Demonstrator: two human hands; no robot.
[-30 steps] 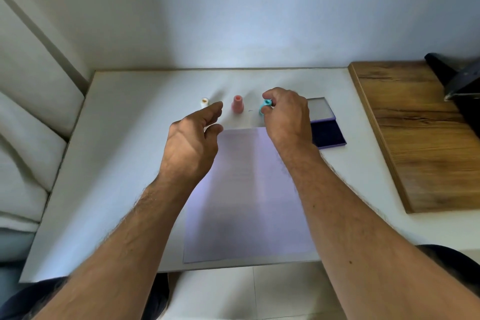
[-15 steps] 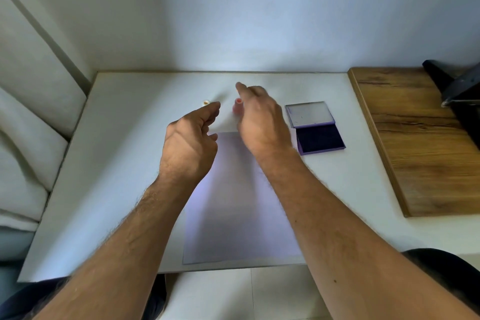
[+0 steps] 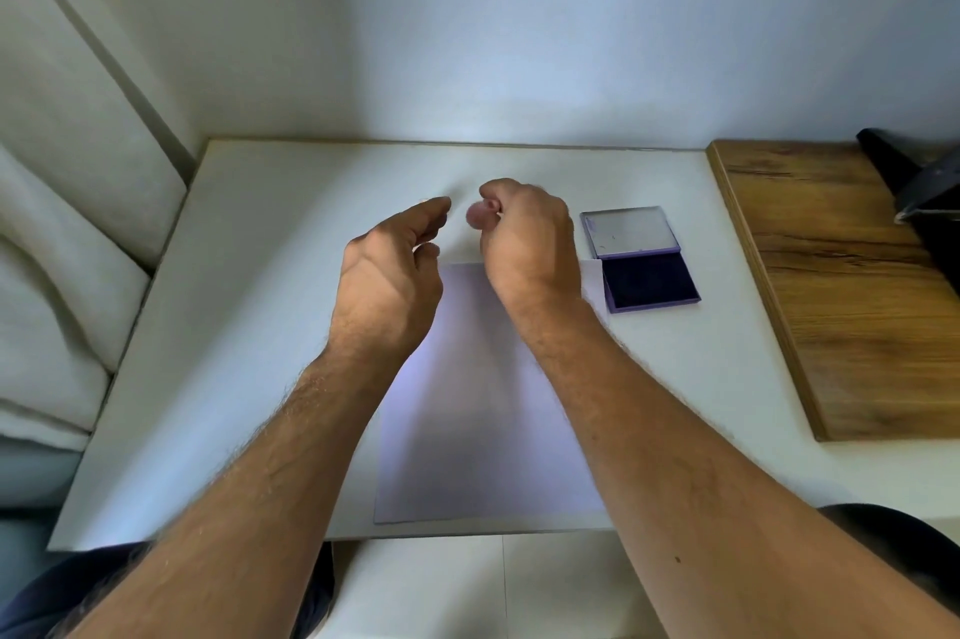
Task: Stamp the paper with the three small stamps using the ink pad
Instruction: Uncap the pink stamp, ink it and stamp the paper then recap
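A white sheet of paper [image 3: 478, 404] lies on the white table [image 3: 249, 326] in front of me. An open ink pad [image 3: 652, 282] with a dark blue pad and raised lid sits at the paper's top right corner. My right hand [image 3: 530, 238] is curled just beyond the paper's far edge, with its fingertips closed on the blurred pink stamp [image 3: 479, 215]. My left hand [image 3: 389, 275] hovers beside it, fingers apart and holding nothing. Only a sliver of the white stamp [image 3: 423, 200] shows past my left fingertips. The teal stamp is hidden behind my right hand.
A wooden board [image 3: 841, 285] lies on the right of the table, with a black object [image 3: 924, 202] at its far edge. Pale cushions [image 3: 62, 285] border the table on the left. A wall stands right behind the table.
My right hand left the teal stamp, moved left to the pink stamp and closed its fingers on it. My left hand stayed almost still.
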